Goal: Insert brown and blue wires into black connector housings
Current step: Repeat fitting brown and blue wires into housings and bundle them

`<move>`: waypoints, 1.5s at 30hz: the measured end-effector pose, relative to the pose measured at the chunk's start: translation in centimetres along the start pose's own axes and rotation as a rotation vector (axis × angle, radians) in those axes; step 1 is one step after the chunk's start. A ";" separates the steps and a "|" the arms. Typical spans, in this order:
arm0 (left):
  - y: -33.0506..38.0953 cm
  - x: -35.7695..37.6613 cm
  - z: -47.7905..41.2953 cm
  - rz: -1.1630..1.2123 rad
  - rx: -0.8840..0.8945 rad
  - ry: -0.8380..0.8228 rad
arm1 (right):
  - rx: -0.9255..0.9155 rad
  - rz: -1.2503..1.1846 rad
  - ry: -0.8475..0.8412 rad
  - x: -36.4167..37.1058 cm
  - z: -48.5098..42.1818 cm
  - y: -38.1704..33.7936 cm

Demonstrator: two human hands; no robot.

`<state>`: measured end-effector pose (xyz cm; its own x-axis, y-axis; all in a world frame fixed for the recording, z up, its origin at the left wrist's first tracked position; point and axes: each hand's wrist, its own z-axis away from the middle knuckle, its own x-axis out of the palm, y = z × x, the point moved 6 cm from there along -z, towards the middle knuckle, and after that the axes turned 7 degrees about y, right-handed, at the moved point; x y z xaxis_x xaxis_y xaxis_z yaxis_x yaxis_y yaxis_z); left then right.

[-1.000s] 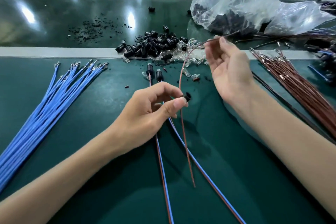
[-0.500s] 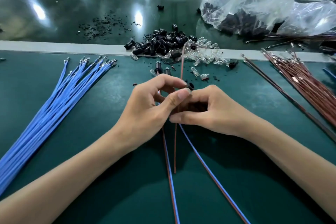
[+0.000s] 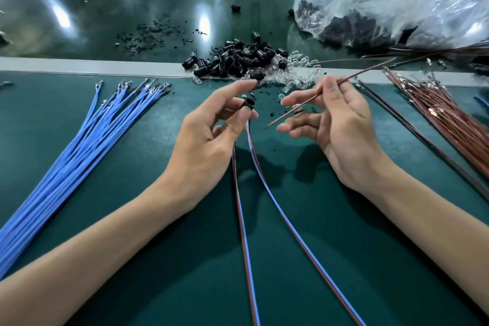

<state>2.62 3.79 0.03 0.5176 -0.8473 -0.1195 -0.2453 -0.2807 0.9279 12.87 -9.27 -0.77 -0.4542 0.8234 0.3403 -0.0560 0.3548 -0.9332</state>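
My left hand pinches a small black connector housing between thumb and fingers, above the green mat. My right hand pinches a single brown wire between thumb and forefinger; the wire slants from upper right down to a free end near the housing, a short gap apart from it. Two finished brown-and-blue wire pairs lie on the mat between my arms. Blue wires fan out at the left. Brown wires lie at the right.
A pile of black housings and clear plastic parts sits on the grey rail behind my hands. Clear bags with black parts stand at the back right. Black crumbs dot the dark belt.
My hands were together at the housing half a second ago; my right hand has since drawn away to the right, holding a brown wire slanted up to the right. My left hand still holds the housing.
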 end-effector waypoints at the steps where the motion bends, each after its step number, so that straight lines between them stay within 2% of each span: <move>1: 0.1 0.1 0.1 -0.010 0.014 -0.019 | -0.001 -0.015 -0.005 0.1 0.0 0.0; 4: 0.0 0.1 0.1 -0.017 -0.006 -0.015 | -0.048 -0.028 -0.011 0.0 0.1 -0.2; 7: -0.5 0.0 -0.1 0.017 -0.074 0.014 | -0.090 0.058 -0.040 0.2 0.4 -0.4; 14: -0.7 0.3 0.1 -0.051 -0.080 -0.034 | -0.071 0.240 -0.138 1.1 0.9 0.0; 20: -0.6 0.3 0.0 -0.098 -0.071 -0.040 | -0.130 0.211 -0.028 0.4 0.6 -0.6; 27: -0.6 0.7 0.2 -0.023 -0.117 -0.053 | -0.169 0.335 -0.153 1.1 0.8 -0.1; 33: -0.8 0.5 0.3 -0.019 -0.133 -0.050 | -0.187 0.303 -0.117 0.7 0.7 -0.3; 38: -0.6 0.7 0.3 -0.036 -0.119 -0.088 | -0.178 0.398 -0.213 1.5 1.2 -0.1; 41: -0.6 0.8 0.4 -0.040 -0.142 -0.076 | -0.175 0.446 -0.214 1.5 1.1 0.0; 43: -0.7 0.7 0.5 -0.021 -0.159 -0.054 | -0.141 0.376 -0.178 1.1 0.9 -0.1; 45: -0.6 0.7 0.5 -0.025 -0.165 -0.036 | -0.052 0.171 -0.142 0.6 0.6 -0.1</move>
<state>2.73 3.12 -0.81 0.4914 -0.8573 -0.1534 -0.0933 -0.2269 0.9694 12.09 -9.06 -0.58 -0.5735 0.8045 0.1544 0.0772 0.2407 -0.9675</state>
